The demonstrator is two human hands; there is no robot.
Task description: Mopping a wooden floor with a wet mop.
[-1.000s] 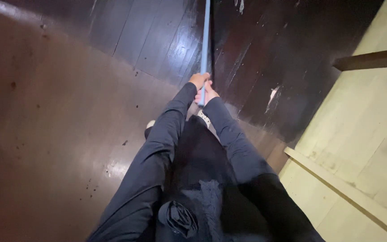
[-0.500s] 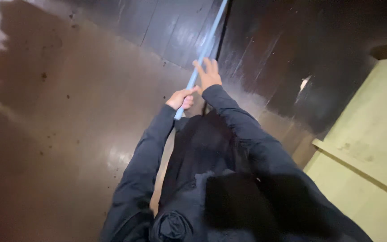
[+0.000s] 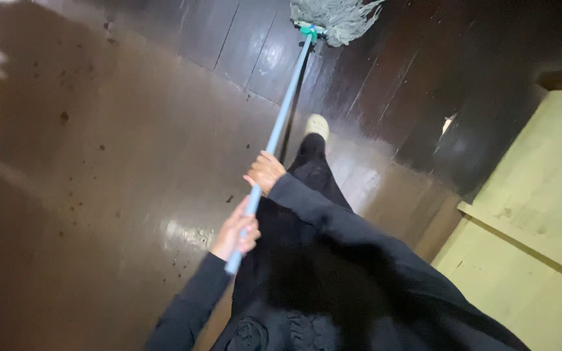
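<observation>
- We see the mop head cut off by the top edge, its far strands out of sight.
- Where our hands wrap the mop handle, that stretch of handle is covered.
- Below the handle, one pale shoe shows only its toe; the leg hides the rest.
- The whole view is motion-blurred, so floor specks stay unclear.

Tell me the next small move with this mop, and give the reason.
Probably draw the mop head back along the dark boards toward the shoe. Both the right hand and left hand grip the blue handle, and the head lies at full stretch ahead.
</observation>
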